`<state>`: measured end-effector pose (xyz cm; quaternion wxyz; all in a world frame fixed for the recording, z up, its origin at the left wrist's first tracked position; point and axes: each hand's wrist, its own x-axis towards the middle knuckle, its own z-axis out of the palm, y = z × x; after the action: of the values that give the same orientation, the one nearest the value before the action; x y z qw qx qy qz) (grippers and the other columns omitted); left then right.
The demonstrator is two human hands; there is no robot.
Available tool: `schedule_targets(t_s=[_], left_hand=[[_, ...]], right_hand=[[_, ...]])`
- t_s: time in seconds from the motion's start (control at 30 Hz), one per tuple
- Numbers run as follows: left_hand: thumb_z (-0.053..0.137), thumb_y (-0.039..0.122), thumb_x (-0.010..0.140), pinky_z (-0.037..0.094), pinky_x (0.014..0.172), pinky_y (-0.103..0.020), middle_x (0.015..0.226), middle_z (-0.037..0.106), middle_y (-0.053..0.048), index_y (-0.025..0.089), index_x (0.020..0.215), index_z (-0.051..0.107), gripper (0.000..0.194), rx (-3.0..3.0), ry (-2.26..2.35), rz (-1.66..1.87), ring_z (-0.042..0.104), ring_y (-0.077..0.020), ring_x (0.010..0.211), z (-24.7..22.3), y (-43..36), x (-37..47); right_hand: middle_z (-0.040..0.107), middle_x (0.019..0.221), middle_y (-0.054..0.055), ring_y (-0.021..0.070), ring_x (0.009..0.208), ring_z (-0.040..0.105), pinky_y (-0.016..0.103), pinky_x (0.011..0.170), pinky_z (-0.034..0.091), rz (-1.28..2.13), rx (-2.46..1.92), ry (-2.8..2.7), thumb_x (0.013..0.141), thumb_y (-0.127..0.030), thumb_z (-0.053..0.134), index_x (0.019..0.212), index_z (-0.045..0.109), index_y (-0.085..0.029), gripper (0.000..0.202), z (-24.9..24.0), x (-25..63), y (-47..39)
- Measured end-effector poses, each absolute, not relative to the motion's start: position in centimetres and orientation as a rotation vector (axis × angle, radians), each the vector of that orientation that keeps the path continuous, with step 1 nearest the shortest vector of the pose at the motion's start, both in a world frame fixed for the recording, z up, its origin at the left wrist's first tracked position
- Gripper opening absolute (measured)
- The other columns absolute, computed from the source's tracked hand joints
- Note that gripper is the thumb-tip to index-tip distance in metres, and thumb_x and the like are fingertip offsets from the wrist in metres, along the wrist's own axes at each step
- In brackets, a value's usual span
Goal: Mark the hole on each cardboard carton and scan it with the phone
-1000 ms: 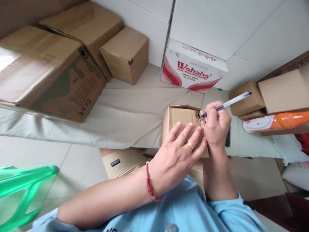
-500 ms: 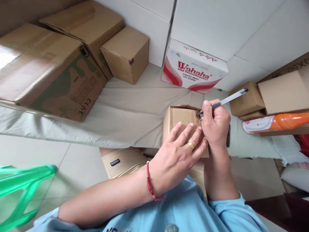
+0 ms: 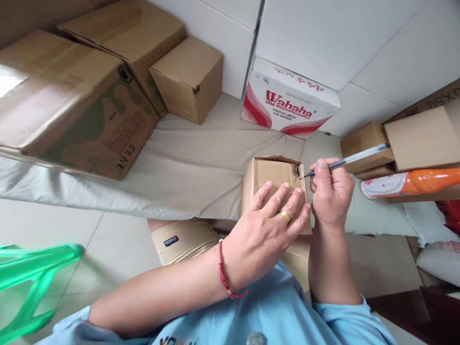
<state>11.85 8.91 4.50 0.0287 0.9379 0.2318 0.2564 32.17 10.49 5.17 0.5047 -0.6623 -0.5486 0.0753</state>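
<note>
A small brown cardboard box (image 3: pixel 275 173) stands at the near edge of the cloth-covered surface, with dark marks and a torn spot at its upper right corner. My left hand (image 3: pixel 269 218) lies flat across the box, fingers stretched apart, a gold ring on one of them. Closed around a pen (image 3: pixel 354 157) with a clear barrel is my right hand (image 3: pixel 331 191), just right of the box. The pen's dark tip points left at the torn corner; whether it touches the cardboard I cannot tell.
Large cardboard boxes (image 3: pixel 82 110) and a smaller box (image 3: pixel 190 79) stand at the left. A white and red Wahaba carton (image 3: pixel 291 103) leans on the tiled wall. More boxes and an orange bottle (image 3: pixel 420 182) lie right. A green plastic stool (image 3: pixel 39 273) is at lower left.
My right hand has moved a little right and down with the pen, drawing the tip back from the marked corner. The left hand and the box are nearly unmoved.
</note>
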Motion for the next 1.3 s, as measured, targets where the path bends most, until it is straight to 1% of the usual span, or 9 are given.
schedule_targets(t_s=[0.23, 0.5, 0.63, 0.83, 0.97, 1.07, 1.13, 1.2, 1.3], left_hand=[[0.062, 0.031, 0.109, 0.045, 0.127, -0.058, 0.165, 0.061, -0.011, 0.021, 0.151, 0.064, 0.044, 2.892, 0.718, 0.758, 0.058, -0.0348, 0.152, 4.6, 9.0, 11.9], [0.061, 0.03, 0.109, 0.048, 0.126, -0.057, 0.163, 0.064, -0.01, 0.02, 0.15, 0.065, 0.043, 2.896, 0.725, 0.783, 0.061, -0.0342, 0.15, 4.7, 9.0, 12.0], [0.06, 0.028, 0.109, 0.049, 0.125, -0.057, 0.163, 0.064, -0.009, 0.02, 0.151, 0.065, 0.044, 2.895, 0.731, 0.802, 0.062, -0.0336, 0.149, 4.7, 9.0, 12.0], [0.062, 0.029, 0.108, 0.048, 0.126, -0.057, 0.163, 0.064, -0.009, 0.02, 0.151, 0.065, 0.045, 2.896, 0.728, 0.781, 0.061, -0.0338, 0.15, 4.7, 9.0, 12.0], [0.06, 0.028, 0.108, 0.047, 0.126, -0.056, 0.164, 0.063, -0.01, 0.02, 0.152, 0.064, 0.044, 2.888, 0.729, 0.796, 0.06, -0.0334, 0.15, 4.7, 9.0, 11.9], [0.06, 0.028, 0.109, 0.045, 0.127, -0.056, 0.166, 0.061, -0.011, 0.018, 0.151, 0.064, 0.044, 2.886, 0.72, 0.787, 0.057, -0.0333, 0.152, 4.6, 9.0, 11.9], [0.06, 0.028, 0.108, 0.044, 0.128, -0.057, 0.166, 0.06, -0.012, 0.016, 0.151, 0.064, 0.044, 2.881, 0.717, 0.788, 0.056, -0.0333, 0.152, 4.5, 8.9, 11.9], [0.06, 0.026, 0.107, 0.044, 0.128, -0.058, 0.165, 0.061, -0.013, 0.014, 0.149, 0.066, 0.044, 2.875, 0.71, 0.804, 0.056, -0.034, 0.152, 4.5, 8.9, 11.8], [0.057, 0.024, 0.107, 0.043, 0.128, -0.059, 0.161, 0.064, -0.013, 0.014, 0.145, 0.067, 0.041, 2.871, 0.702, 0.82, 0.055, -0.0342, 0.151, 4.5, 8.9, 11.8]], right_hand=[[0.064, 0.071, -0.002, 0.0105, 0.061, 0.055, 0.024, 0.062, 0.047, 0.038, -1.61, -1.504, 0.11, -0.052, 0.059, 0.088, 0.064, -0.021, 0.039, 6.3, 31.1, 10.9], [0.059, 0.065, -0.004, 0.0095, 0.057, 0.051, 0.023, 0.06, 0.045, 0.066, -1.598, -1.564, 0.11, -0.05, 0.06, 0.087, 0.066, -0.021, 0.037, 6.6, 31.0, 11.2], [0.061, 0.065, -0.003, 0.0096, 0.057, 0.052, 0.023, 0.06, 0.045, 0.073, -1.642, -1.552, 0.108, -0.051, 0.062, 0.085, 0.067, -0.02, 0.039, 6.7, 31.2, 11.1], [0.063, 0.066, -0.002, 0.0106, 0.059, 0.054, 0.024, 0.061, 0.046, 0.057, -1.662, -1.506, 0.107, -0.058, 0.062, 0.084, 0.068, -0.02, 0.044, 6.8, 30.9, 11.1], [0.061, 0.065, -0.002, 0.0106, 0.058, 0.051, 0.025, 0.06, 0.045, 0.131, -1.681, -1.508, 0.106, -0.059, 0.064, 0.084, 0.069, -0.021, 0.045, 7.1, 31.1, 10.8], [0.054, 0.062, -0.003, 0.011, 0.054, 0.046, 0.026, 0.055, 0.04, 0.105, -1.658, -1.337, 0.103, -0.064, 0.067, 0.085, 0.069, -0.022, 0.046, 6.6, 33.1, 10.5], [0.047, 0.059, -0.006, 0.0101, 0.05, 0.04, 0.025, 0.05, 0.032, 0.164, -1.635, -1.184, 0.099, -0.068, 0.068, 0.084, 0.068, -0.022, 0.049, 5.4, 35.4, 10.4], [0.043, 0.057, -0.007, 0.0094, 0.048, 0.035, 0.024, 0.048, 0.027, 0.311, -1.749, -1.112, 0.096, -0.073, 0.067, 0.082, 0.066, -0.021, 0.054, 3.7, 38.0, 10.4], [0.046, 0.055, -0.005, 0.0113, 0.051, 0.04, 0.025, 0.051, 0.032, 0.562, -2.154, -1.231, 0.094, -0.076, 0.06, 0.076, 0.065, -0.019, 0.059, 0.5, 41.2, 10.2]])
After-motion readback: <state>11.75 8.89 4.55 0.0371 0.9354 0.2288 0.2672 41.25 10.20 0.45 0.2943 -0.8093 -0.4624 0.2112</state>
